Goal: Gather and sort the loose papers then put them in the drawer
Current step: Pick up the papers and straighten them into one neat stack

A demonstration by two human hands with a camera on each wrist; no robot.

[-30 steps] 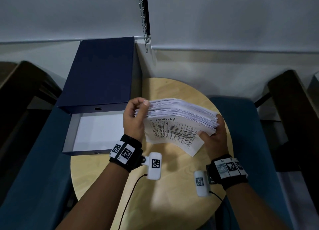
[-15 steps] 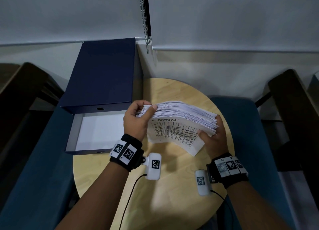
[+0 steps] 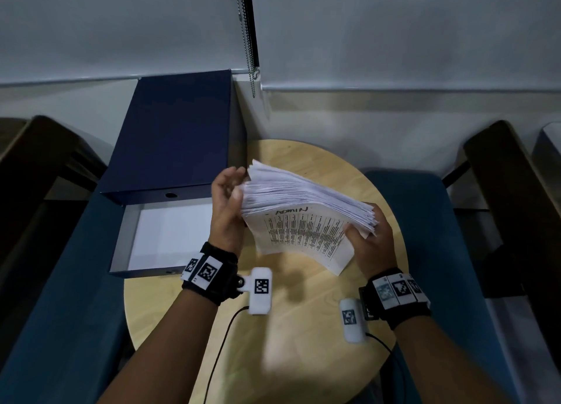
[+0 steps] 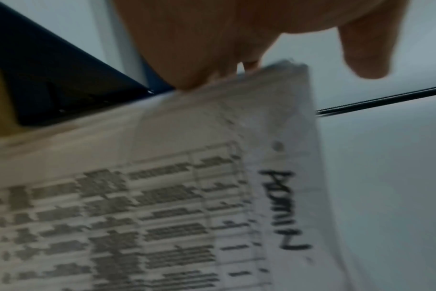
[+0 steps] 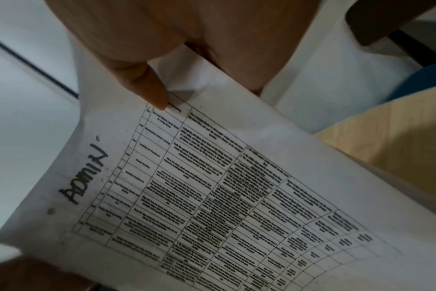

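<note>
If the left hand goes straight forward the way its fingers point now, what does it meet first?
Probably the window blind behind the table; the left hand points past the paper stack, beside the blue box. Depth is unclear.

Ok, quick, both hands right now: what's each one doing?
Left hand: fingers loosely curled against the left edge of the paper stack, grip unclear.
Right hand: grips the stack's right end, thumb on the bottom sheet.

Thick white paper stack (image 3: 306, 203) — "ADMIN" sheet undermost — tilted above table; blue drawer (image 3: 145, 236) open, beside.
</note>
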